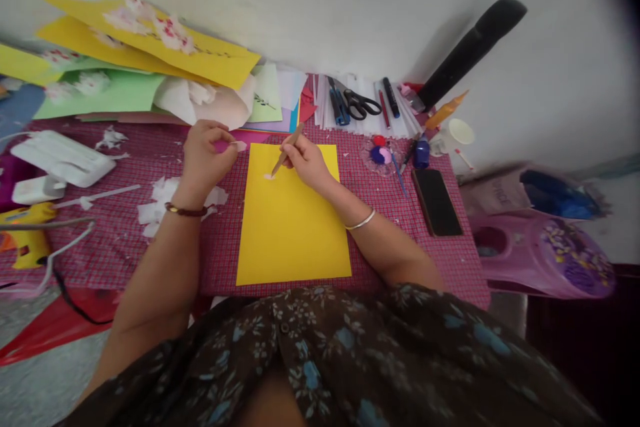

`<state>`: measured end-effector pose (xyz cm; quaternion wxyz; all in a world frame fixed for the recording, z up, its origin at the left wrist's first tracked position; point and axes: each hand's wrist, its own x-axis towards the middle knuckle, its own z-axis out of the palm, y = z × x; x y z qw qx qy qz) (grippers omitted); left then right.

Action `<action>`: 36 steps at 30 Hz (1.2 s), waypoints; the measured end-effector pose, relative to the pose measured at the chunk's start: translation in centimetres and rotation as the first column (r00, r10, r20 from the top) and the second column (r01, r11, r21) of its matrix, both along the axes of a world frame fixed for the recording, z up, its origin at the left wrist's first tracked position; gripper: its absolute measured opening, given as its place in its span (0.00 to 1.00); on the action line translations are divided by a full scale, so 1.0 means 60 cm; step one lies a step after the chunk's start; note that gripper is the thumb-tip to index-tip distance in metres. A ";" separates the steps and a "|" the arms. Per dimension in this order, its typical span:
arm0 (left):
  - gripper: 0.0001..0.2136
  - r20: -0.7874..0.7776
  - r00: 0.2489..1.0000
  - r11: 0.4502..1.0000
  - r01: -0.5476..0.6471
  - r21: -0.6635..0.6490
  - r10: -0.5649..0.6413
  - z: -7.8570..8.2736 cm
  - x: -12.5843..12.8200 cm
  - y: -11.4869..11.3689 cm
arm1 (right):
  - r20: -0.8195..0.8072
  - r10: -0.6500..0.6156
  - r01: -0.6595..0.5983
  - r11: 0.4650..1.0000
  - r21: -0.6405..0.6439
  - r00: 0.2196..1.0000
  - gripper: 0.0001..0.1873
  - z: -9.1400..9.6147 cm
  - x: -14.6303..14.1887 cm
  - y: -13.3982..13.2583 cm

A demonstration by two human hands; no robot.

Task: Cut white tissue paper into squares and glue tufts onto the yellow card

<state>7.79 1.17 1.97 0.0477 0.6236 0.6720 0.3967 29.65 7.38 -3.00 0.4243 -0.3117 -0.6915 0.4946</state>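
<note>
A yellow sheet of paper (295, 227) lies on the table in front of me. My right hand (306, 159) grips a brown, pointed, pencil-like stick (287, 150) whose exact kind I cannot make out. Its tip is at a small whitish paper scrap (269, 177) near the sheet's upper left. Just left of the sheet, my left hand (207, 152) pinches a small pale paper piece (240, 145) between thumb and fingertips. Torn white paper pieces (163, 200) lie beneath and beside my left wrist.
Yellow cards with paper blossoms (220, 57) are stacked at the back left. Scissors (363, 105), pens and a paint dish (379, 155) lie behind and right. A phone (437, 202) is at the right edge. A yellow glue gun (27, 237) and white power strip (63, 157) sit left.
</note>
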 end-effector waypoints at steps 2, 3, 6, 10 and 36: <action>0.07 -0.005 1.000 0.999 0.008 -0.037 -0.008 0.001 0.004 -0.006 | 0.006 -0.024 0.024 1.000 0.000 1.000 0.14 0.002 0.002 0.000; 0.07 0.027 1.000 0.998 0.014 -0.069 -0.012 0.003 0.006 -0.009 | 0.007 -0.034 0.034 0.999 -0.004 0.999 0.14 0.004 0.002 0.001; 0.08 0.274 0.959 0.971 0.128 -0.203 -0.069 0.005 0.015 -0.014 | -0.001 -0.045 0.045 0.999 -0.018 0.999 0.14 0.009 0.006 0.003; 0.10 0.543 0.822 0.911 0.342 -0.230 -0.171 -0.006 0.030 -0.014 | -0.039 -0.067 0.066 0.998 -0.020 0.997 0.15 0.011 0.013 0.011; 0.10 -0.276 0.744 0.793 0.568 -0.220 -0.609 -0.037 0.035 0.011 | -0.043 -0.115 0.115 0.993 0.001 0.992 0.09 0.029 0.025 0.017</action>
